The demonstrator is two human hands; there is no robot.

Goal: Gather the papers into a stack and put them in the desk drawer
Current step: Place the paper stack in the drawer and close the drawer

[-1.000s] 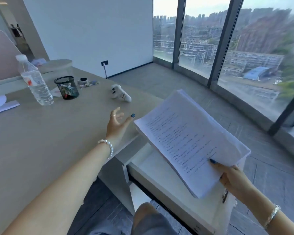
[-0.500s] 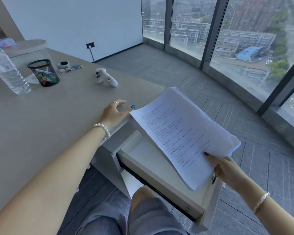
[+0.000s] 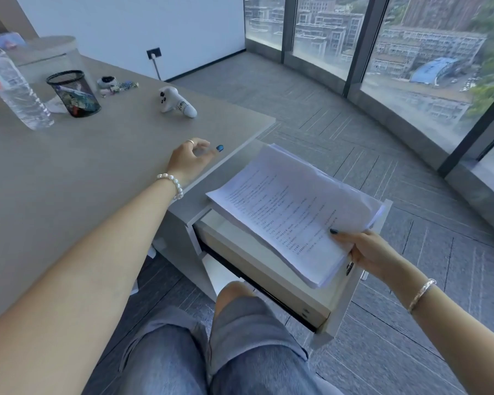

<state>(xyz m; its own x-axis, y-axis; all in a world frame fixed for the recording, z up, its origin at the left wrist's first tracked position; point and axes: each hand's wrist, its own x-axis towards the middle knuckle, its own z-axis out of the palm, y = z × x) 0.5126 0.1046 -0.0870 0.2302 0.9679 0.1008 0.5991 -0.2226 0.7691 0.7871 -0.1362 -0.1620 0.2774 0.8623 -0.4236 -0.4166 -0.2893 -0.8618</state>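
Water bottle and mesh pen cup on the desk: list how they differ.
The water bottle is clear plastic; the mesh pen cup is black wire mesh. The bottle stands taller and is capped; the cup is short, open-topped and holds colourful items. Both stand upright on the desk, far from the left hand.

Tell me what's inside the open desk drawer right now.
The visible part of the drawer shows only a bare pale bottom. The paper stack, gripped at its near corner by the right hand, hangs over the rest and hides it. The left hand rests on the desk.
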